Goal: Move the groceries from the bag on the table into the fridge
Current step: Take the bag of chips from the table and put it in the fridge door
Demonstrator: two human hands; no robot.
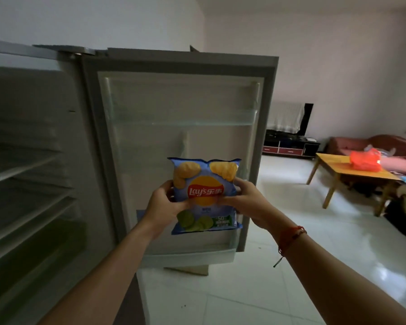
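A blue bag of Lay's chips [204, 181] is held upright in front of the open fridge door [181, 137]. My left hand [163, 206] grips its left edge and my right hand [246, 202] grips its right edge, thumbs on the front. The fridge interior [28, 184] with its bare shelves lies to the left. The door's upper shelf [183, 118] and lower shelf [188, 256] hold nothing I can see. Far off at the right, a red plastic grocery bag [365, 160] sits on a wooden table [338, 171].
White tiled floor [291, 254] stretches between the fridge and the table. A red sofa [384, 146] stands behind the table, and a low TV cabinet [290, 146] lines the back wall. A dark object [403, 207] lies on the floor at the right edge.
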